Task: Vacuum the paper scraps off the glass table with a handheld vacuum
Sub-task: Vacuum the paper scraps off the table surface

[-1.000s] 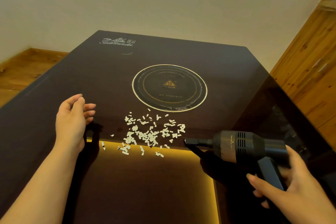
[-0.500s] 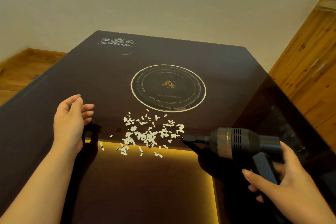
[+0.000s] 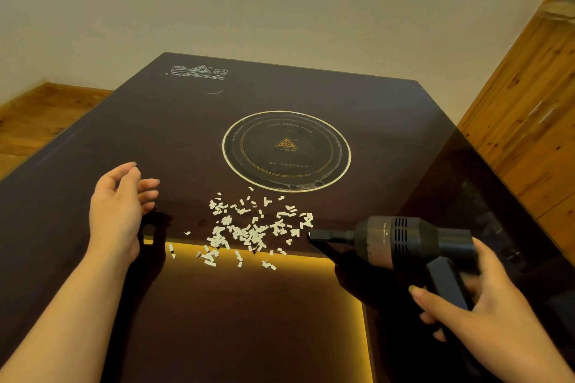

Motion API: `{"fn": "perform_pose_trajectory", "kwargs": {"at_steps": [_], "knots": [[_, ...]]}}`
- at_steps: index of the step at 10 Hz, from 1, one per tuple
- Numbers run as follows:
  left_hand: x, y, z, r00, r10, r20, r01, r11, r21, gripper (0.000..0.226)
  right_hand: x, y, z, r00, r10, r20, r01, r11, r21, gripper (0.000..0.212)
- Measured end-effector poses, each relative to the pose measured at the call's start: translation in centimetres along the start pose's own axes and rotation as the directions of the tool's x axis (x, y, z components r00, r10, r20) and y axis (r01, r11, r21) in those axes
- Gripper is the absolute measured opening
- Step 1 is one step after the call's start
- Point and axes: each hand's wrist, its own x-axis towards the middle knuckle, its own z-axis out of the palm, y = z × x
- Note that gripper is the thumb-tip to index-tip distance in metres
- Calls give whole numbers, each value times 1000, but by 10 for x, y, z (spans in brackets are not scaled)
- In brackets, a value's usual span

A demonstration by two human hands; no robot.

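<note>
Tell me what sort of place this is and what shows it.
Probably a room in a home, perhaps a dining area. A dark glass table has a round built-in cooktop ring, and there is wood flooring and a plain wall behind it, with wood panelling on the right.

vacuum [image 3: 401, 242] handle partly hidden by right hand [image 3: 485, 314], table [image 3: 93, 146] print too small to read

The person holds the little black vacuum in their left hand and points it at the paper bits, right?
Not quite. The head view shows the right hand holding the black vacuum, its nozzle pointing at the paper bits. The left hand holds nothing.
</note>
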Motion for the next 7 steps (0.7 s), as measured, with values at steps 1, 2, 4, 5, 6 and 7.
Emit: {"fn": "perform_pose_trajectory", "kwargs": {"at_steps": [1,2,4,5,6,7], "knots": [[0,0,0,1000,-1,0,1,1000,0,22,1,1,-1,1000,-4,1,4,1000,-7,96],[0,-1,0,1000,0,2,0,1000,2,22,1,3,-3,1000,-3,-2,3,1000,-6,94],[0,0,-1,1000,1,5,-1,1000,5,23,6,6,-9,1000,13,-18,-13,1000,2,96],[0,0,-1,1000,4,7,-4,1000,3,22,7,5,-9,1000,9,-21,-9,1000,-4,95],[0,0,-1,1000,4,5,-4,1000,5,22,7,5,-8,1000,0,-25,0,1000,-7,93],[-1,0,-1,1000,5,6,-5,1000,0,23,9,4,-6,1000,-2,-23,2,1000,-9,95]]}}
